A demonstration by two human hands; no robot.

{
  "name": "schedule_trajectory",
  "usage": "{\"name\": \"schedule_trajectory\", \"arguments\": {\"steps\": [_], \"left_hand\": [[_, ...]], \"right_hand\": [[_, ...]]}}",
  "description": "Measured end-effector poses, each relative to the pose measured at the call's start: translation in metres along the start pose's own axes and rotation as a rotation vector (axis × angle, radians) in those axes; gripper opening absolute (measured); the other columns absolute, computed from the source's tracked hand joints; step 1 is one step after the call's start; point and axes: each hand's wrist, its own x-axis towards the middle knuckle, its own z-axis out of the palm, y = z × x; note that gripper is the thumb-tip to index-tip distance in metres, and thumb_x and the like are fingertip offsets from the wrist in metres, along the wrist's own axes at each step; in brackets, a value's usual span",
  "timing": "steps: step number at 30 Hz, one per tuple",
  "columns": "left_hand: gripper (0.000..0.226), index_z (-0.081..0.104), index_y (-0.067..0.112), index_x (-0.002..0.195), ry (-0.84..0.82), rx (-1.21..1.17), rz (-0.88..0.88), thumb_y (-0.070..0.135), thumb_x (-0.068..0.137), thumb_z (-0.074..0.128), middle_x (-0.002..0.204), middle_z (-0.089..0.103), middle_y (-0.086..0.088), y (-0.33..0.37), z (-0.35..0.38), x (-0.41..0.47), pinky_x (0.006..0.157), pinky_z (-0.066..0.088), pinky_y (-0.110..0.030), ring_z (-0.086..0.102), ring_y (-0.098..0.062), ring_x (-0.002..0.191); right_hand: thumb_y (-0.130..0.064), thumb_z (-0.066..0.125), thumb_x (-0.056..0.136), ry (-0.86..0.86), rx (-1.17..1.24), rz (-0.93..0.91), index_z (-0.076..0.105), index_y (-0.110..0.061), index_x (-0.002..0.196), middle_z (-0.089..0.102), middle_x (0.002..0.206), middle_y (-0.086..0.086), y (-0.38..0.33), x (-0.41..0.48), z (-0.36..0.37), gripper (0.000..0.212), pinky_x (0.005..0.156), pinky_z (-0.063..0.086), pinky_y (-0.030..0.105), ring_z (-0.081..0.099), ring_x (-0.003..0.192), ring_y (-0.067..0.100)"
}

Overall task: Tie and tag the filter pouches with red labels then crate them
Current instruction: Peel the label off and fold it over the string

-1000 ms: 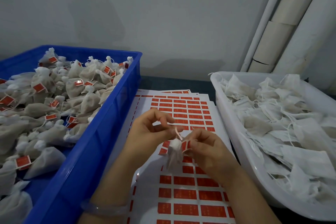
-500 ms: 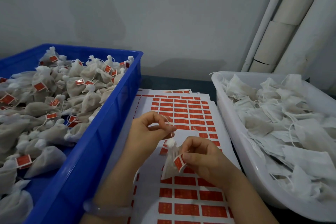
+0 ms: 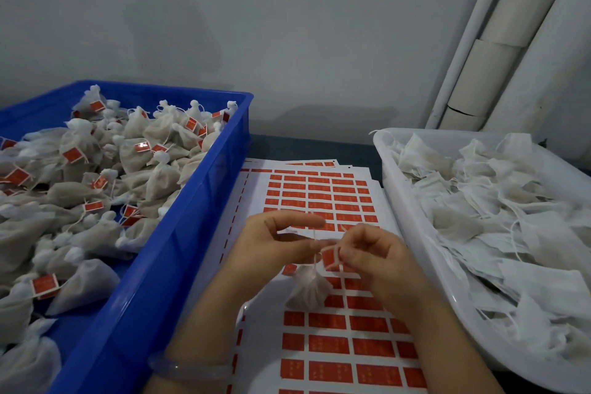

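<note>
Head view: blurred, its knot hidden by fingertips (image 3: 311,245), the small white mesh filter pouch (image 3: 308,290) hangs neck-up, long axis vertical, over the counter's white label sheet (image 3: 319,192), left hand (image 3: 271,245) pinching its white string (image 3: 315,233), right hand (image 3: 375,254) its red paper label (image 3: 329,258).

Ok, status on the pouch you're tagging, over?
Left hand pinches the string, right hand pinches the red label. Pouch hangs between them above the label sheet, not yet in the blue crate. Nothing in the way.
</note>
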Motion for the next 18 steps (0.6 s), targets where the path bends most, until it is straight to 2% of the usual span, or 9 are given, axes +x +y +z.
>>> {"name": "schedule_trajectory", "arguments": {"steps": [2,4,8,11,13,18], "left_hand": [[0.031,0.073,0.040,0.081,-0.066,0.026,0.011,0.010,0.072,0.074,0.087,0.073,0.012,0.002,0.003,-0.001,0.064,0.056,-0.021,0.072,-0.014,0.076],[0.038,0.072,0.043,0.082,-0.096,0.027,0.035,0.006,0.076,0.072,0.087,0.074,0.011,0.003,0.006,-0.003,0.063,0.055,-0.020,0.072,-0.015,0.076],[0.039,0.073,0.038,0.085,-0.106,0.005,0.086,-0.001,0.077,0.070,0.089,0.074,0.009,0.003,0.006,-0.005,0.062,0.055,-0.020,0.072,-0.016,0.076],[0.041,0.072,0.034,0.094,-0.111,-0.002,0.100,-0.003,0.075,0.071,0.096,0.072,0.011,0.001,0.006,-0.004,0.063,0.055,-0.021,0.072,-0.016,0.081],[0.042,0.071,0.035,0.095,-0.123,-0.008,0.100,-0.001,0.074,0.072,0.098,0.072,0.012,0.001,0.006,-0.003,0.063,0.055,-0.021,0.072,-0.016,0.080],[0.040,0.071,0.030,0.100,-0.136,-0.002,0.097,0.000,0.073,0.074,0.100,0.072,0.011,-0.001,0.005,-0.002,0.063,0.055,-0.022,0.072,-0.017,0.081]], "right_hand": [[-0.043,0.066,0.062,0.169,0.078,-0.037,0.067,-0.022,0.078,0.070,0.087,0.001,-0.001,0.002,0.000,0.027,0.082,0.055,0.035,0.067,0.087,0.022],[-0.043,0.064,0.059,0.252,0.069,-0.051,0.067,-0.022,0.082,0.070,0.083,-0.004,-0.002,0.003,0.006,0.031,0.076,0.056,0.032,0.068,0.083,0.018],[-0.043,0.066,0.059,0.287,0.009,-0.049,0.068,-0.024,0.083,0.072,0.081,-0.007,-0.002,0.002,0.017,0.031,0.071,0.057,0.030,0.069,0.080,0.016],[-0.029,0.070,0.071,0.287,-0.043,-0.066,0.068,-0.025,0.081,0.071,0.078,-0.009,-0.002,0.003,0.016,0.012,0.064,0.056,0.022,0.069,0.076,0.012],[-0.023,0.070,0.075,0.294,-0.070,-0.073,0.068,-0.026,0.081,0.071,0.076,-0.010,-0.001,0.003,0.016,0.007,0.061,0.055,0.018,0.069,0.074,0.011],[-0.023,0.070,0.075,0.300,-0.068,-0.083,0.067,-0.025,0.080,0.072,0.075,-0.007,0.000,0.003,0.018,0.006,0.060,0.056,0.020,0.070,0.070,0.014]]}}
